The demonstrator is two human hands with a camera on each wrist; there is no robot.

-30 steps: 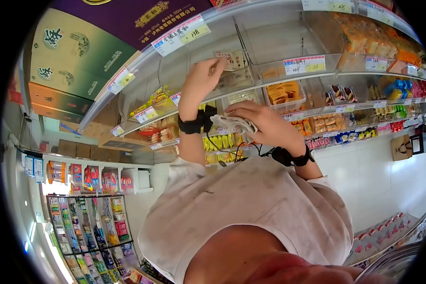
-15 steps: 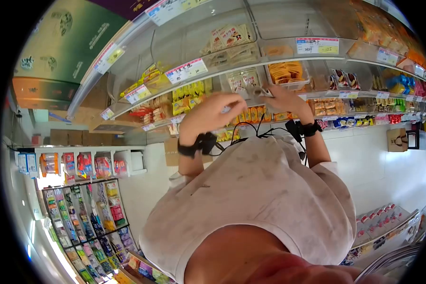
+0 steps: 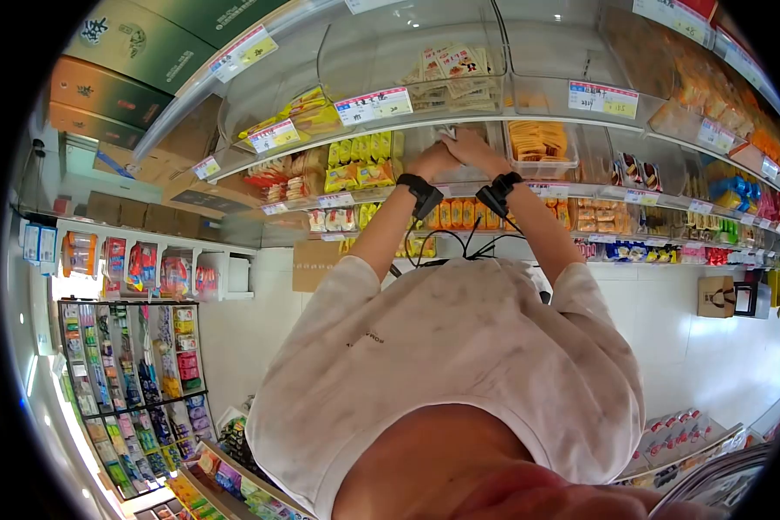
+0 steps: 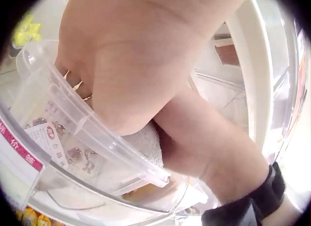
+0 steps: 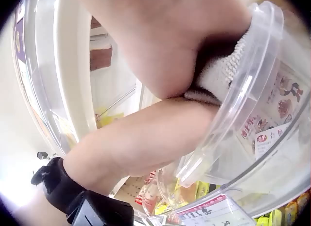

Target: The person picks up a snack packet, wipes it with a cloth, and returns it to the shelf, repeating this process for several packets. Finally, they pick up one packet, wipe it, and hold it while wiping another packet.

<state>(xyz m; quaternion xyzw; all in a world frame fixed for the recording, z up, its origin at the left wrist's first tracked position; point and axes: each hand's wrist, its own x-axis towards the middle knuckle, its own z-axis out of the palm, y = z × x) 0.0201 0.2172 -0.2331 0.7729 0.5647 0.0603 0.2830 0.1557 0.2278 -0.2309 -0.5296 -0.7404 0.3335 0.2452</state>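
Nubbly Meets Glossy

From afar, I'm seeing a towel of rough, matt terry cloth. The bin is showing smooth, glossy, clear plastic, the packets shiny wrapping. The wristbands are looking like matt fabric, the shirt dull cloth.

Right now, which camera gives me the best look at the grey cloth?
The right wrist view: the looped texture of the cloth shows clearest, though the right hand hides part. The left wrist view shows a blurrier patch beside the left hand; the head view, at most a pale scrap.
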